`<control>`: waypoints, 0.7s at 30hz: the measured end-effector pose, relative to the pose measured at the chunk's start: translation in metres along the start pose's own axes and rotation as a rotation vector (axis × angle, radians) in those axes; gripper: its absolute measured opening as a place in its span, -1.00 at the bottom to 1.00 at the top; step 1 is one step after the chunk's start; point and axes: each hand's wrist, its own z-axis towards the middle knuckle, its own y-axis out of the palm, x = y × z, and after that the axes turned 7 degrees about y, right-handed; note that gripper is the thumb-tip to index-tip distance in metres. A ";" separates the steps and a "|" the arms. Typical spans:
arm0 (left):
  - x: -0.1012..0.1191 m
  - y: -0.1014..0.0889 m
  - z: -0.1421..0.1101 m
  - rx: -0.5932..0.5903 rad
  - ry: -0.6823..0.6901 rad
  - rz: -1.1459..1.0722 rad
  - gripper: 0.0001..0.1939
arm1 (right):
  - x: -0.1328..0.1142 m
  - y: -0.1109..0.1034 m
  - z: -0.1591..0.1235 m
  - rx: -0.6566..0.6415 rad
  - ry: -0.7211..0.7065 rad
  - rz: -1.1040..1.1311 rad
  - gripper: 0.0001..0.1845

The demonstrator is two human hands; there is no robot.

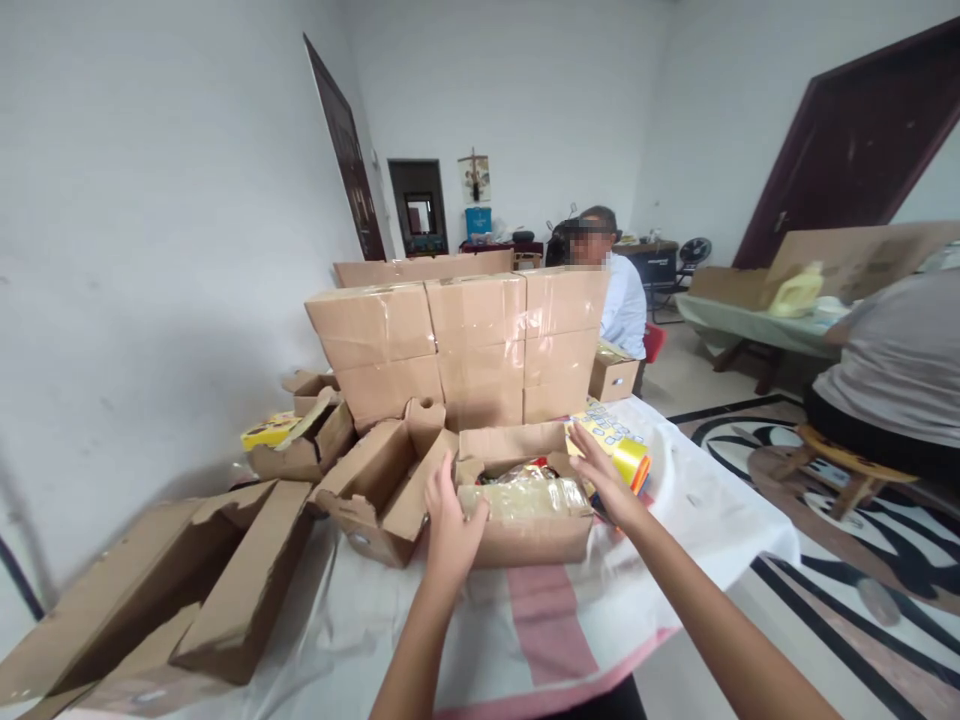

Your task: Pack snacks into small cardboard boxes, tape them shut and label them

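A small open cardboard box (525, 540) stands on the cloth-covered table in front of me. Clear tape runs along its front flap, and shiny wrapped packets (529, 472) show inside. My left hand (452, 515) is at the box's left side, fingers stretched upward and apart, with the thumb by the front left corner. On the right side, my right hand (606, 478) has its fingers extended along the box's edge. Whether either palm presses on the cardboard I cannot tell. Just beyond my right hand lie a patterned yellow sheet (600, 432) and a shiny yellow roll (631, 460).
Several open cardboard boxes (255, 590) line the table's left side. A wall of taped cartons (480, 340) rises behind my box. A person (622, 290) sits beyond it; another person (892, 350) sits on a wooden stool (855, 465) at right, by a green-covered table (742, 318).
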 end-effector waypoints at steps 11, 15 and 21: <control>0.055 -0.013 0.031 -0.773 0.317 0.415 -0.45 | -0.015 0.000 -0.002 -0.348 -0.294 -0.305 -0.63; 0.070 0.015 0.003 -0.688 0.174 0.548 -0.03 | 0.022 -0.031 -0.017 0.271 -0.328 -0.235 -0.55; 0.074 0.024 0.010 -0.639 0.246 0.537 -0.33 | 0.071 -0.070 0.005 0.746 -0.160 0.035 -0.52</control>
